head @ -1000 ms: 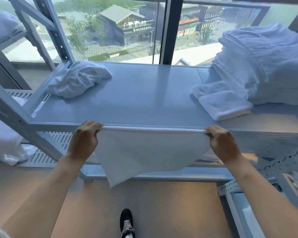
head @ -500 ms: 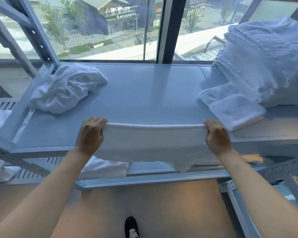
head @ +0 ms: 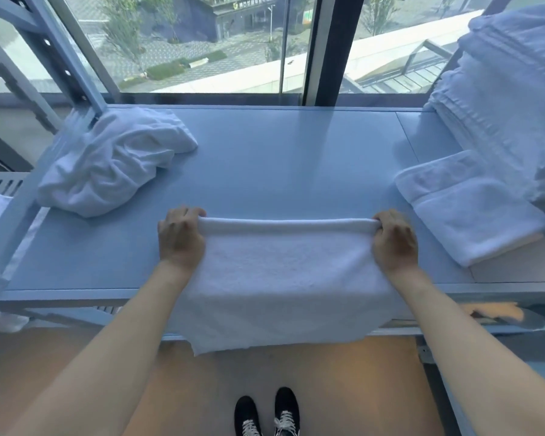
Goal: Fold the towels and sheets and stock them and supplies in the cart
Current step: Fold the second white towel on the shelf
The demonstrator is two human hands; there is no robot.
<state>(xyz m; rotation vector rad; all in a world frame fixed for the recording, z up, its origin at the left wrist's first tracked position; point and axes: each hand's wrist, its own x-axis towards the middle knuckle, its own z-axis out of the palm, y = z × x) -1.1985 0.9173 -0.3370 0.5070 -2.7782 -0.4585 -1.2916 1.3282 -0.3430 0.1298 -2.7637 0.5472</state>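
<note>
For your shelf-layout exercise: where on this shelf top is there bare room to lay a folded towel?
Bare shelf lies between the crumpled towel on the left and the folded towel on the right, beyond the towel both hands hold. The right end is crowded by the linen stack.

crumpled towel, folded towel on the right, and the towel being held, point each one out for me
crumpled towel (head: 107,162), head view, middle of the bunched cloth at the shelf's left end
folded towel (head: 472,212), head view, flat top face
held towel (head: 283,269), head view, its spread middle between both hands
</note>
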